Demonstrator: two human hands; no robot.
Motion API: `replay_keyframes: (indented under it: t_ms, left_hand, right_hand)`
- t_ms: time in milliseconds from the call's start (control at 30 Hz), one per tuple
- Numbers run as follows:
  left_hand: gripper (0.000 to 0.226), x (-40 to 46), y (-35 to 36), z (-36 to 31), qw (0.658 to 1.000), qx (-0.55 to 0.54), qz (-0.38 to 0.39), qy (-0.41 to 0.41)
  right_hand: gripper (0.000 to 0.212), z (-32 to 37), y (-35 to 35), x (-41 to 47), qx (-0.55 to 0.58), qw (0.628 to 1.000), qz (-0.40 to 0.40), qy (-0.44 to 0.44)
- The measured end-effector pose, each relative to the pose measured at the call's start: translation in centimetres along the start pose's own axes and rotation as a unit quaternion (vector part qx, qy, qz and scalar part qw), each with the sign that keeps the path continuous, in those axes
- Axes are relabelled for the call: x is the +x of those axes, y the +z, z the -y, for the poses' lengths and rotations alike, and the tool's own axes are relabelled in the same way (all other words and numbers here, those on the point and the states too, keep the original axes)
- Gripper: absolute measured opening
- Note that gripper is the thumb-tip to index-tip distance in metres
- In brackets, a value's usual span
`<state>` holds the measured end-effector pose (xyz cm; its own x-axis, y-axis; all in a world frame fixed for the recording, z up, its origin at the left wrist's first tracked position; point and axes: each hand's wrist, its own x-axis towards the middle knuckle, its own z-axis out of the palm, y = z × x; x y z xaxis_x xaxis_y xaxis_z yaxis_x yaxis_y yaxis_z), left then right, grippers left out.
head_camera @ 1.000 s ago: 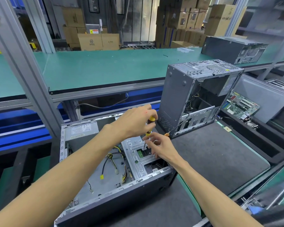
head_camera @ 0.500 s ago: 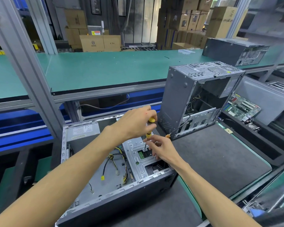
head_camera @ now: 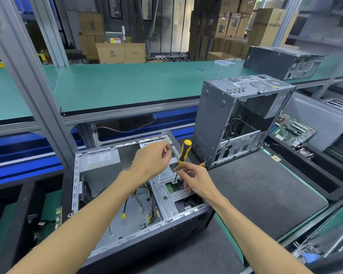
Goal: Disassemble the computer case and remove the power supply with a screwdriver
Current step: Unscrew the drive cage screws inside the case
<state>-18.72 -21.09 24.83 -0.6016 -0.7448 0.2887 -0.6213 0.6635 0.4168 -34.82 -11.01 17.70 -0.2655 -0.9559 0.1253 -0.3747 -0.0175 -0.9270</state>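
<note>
Open computer case lies on its side on the dark mat, side panel off, interior facing up. All places below are relative to that case.

Screwdriver: yellow-black handle, standing near upright over the case's right half, tilted slightly right at the top. Tip sits on the silver drive bracket, next to a small green board patch.

Right hand: forearm comes in from the lower right, over the case's front-right corner. Thumb and fingertips pinch the shaft just below the handle; remaining fingers curled loosely over the bracket.

Left hand: forearm crosses the case diagonally from the lower left. Hand hovers just left of the handle, not touching it, fingers loosely curled with nothing in them. Fingertips are motion-blurred, so exact spread is hard to read.

Power supply: in the case's far-left corner, label up, seated in the chassis. Yellow-black cables lie loose on the case floor, partly covered by the left forearm.

Hard to make out: the screw under the tip, hidden by the right fingers. The case's near-left corner is covered by the left arm.

Second case stands upright just beyond the far-right corner, also open.
</note>
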Motion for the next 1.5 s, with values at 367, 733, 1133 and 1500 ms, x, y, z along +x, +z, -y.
replay_keyframes:
  t_ms: [367, 733, 1133, 1500]
  left_hand:
    - [0.026, -3.8, 6.7, 2.1, 0.997, 0.033, 0.058, 0.038]
    - [0.013, -3.6, 7.3, 0.9, 0.999, 0.017, 0.034, 0.03]
    - [0.006, -2.7, 5.7, 1.0, 0.99, -0.113, 0.008, -0.086]
    - [0.008, -2.3, 3.8, 4.7, 0.986, -0.127, 0.052, -0.096]
  right_hand:
    - [0.02, -0.2, 0.1, 0.2, 0.007, 1.0, -0.006, 0.008]
    - [0.014, -0.2, -0.1, 0.4, 0.035, 0.998, -0.032, 0.028]
    - [0.013, -0.3, 0.1, 0.5, 0.031, 0.998, -0.039, 0.044]
    - [0.013, -0.5, 0.1, 0.4, 0.033, 0.998, -0.036, 0.046]
